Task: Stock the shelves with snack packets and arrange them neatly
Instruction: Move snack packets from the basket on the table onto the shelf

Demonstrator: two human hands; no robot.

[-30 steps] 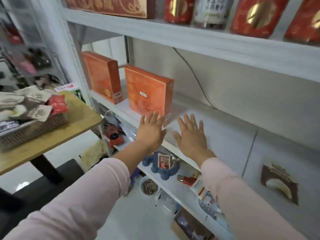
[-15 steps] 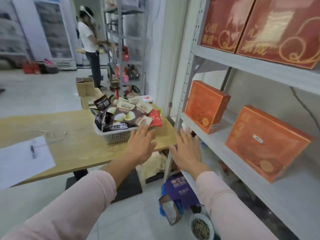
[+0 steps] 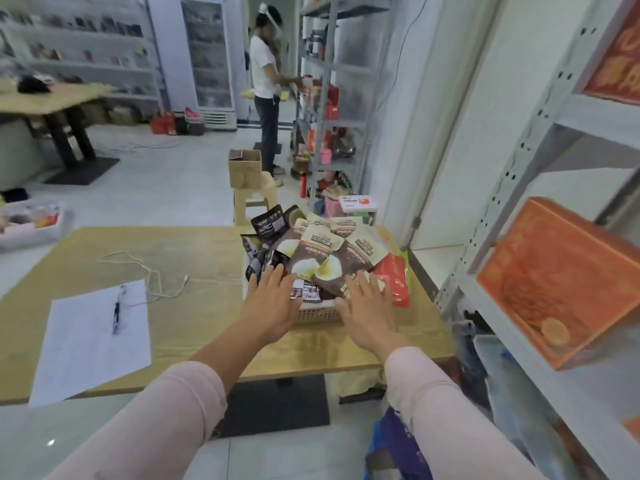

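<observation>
A white mesh basket (image 3: 313,315) stands on the wooden table (image 3: 207,258), piled with brown-and-cream snack packets (image 3: 322,251), several dark packets (image 3: 268,225) and a red packet (image 3: 393,278). My left hand (image 3: 273,299) hovers flat over the basket's near left corner, fingers spread, holding nothing. My right hand (image 3: 369,306) is spread over the near right corner, touching the edge of the packets and holding nothing. The grey metal shelf (image 3: 568,393) stands at the right.
An orange box (image 3: 554,282) sits on the shelf at the right. A sheet of paper (image 3: 93,337) with a pen (image 3: 117,311) and a white cable (image 3: 152,275) lie on the table. A stool with a cardboard box (image 3: 245,166) and a person (image 3: 265,88) stand behind.
The view has swung left from the shelf to the table. Both hands have moved off the shelf board and out over the basket of packets.
</observation>
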